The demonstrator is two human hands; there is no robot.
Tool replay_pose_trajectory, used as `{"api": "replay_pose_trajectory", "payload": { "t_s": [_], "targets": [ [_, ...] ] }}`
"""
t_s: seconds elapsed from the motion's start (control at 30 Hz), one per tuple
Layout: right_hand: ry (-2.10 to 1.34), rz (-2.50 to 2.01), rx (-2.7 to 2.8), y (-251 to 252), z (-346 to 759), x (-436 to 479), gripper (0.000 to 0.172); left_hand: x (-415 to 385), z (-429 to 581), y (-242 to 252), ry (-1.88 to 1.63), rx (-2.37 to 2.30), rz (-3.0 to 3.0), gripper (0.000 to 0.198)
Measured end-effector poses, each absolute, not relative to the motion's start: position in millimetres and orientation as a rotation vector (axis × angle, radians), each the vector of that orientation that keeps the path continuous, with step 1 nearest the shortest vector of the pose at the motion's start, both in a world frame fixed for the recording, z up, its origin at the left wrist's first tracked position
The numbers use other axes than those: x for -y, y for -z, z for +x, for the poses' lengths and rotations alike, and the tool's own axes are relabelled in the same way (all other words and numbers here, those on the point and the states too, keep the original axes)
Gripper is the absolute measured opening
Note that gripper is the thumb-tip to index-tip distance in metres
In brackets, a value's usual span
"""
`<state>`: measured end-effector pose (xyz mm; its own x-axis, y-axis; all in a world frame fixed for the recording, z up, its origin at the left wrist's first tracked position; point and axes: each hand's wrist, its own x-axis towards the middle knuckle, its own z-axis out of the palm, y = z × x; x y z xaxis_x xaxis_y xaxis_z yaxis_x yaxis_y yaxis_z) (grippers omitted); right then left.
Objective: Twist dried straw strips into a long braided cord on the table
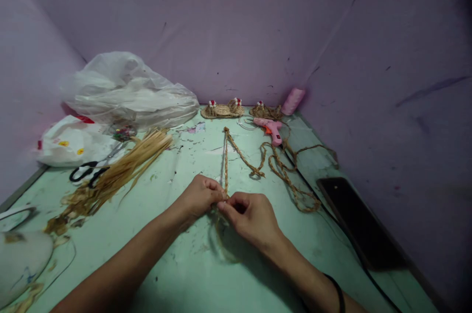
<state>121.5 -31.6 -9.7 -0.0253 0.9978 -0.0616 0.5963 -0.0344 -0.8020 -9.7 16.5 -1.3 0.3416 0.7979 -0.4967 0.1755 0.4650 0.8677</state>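
Just below the middle of the frame, the left hand (201, 196) and the right hand (252, 217) meet on the pale green painted tabletop (177, 273). Both have their fingers curled in, and the fingertips pinch the near end of a braided straw-coloured cord (225, 160). The cord runs straight up from the hands toward the centre, then doubles back and lies in loose loops to the right. Beneath the hands its unbraided strands trail toward the lower edge, too blurred to follow.

At centre left a bundle of loose tan straw strands (127, 168) lies across black-handled scissors (88, 171). A crumpled clear plastic bag (129, 89) sits at upper left. At the table's far edge, above centre, small woven straw sandals (222, 109) rest near a pink glue gun (272, 128).
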Motion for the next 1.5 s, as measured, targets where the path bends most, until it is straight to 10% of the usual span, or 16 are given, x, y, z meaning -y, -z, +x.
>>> {"api": "replay_pose_trajectory", "payload": {
  "t_s": [0.27, 0.73, 1.03, 1.5],
  "targets": [
    [-1.623, -1.393, 0.976, 23.2, 118.8, 14.3, 0.022, -17.0, -11.4, 0.2, -0.461, -1.18, 1.086, 0.007],
    [-1.587, -1.393, 0.822, 17.2, 120.7, 11.5, 0.015, -41.5, -54.4, -22.8, -0.124, -1.114, 1.457, 0.019],
    [-1.576, -1.404, 0.883, 24.9, 122.8, 12.4, 0.022, -84.6, -132.1, -32.5, -0.681, -2.146, 1.777, 0.021],
    [-1.56, -1.417, 0.911, 23.3, 123.5, 12.8, 0.025, -91.5, -125.9, -33.0, -0.409, -2.433, 1.957, 0.025]
  ]
}}
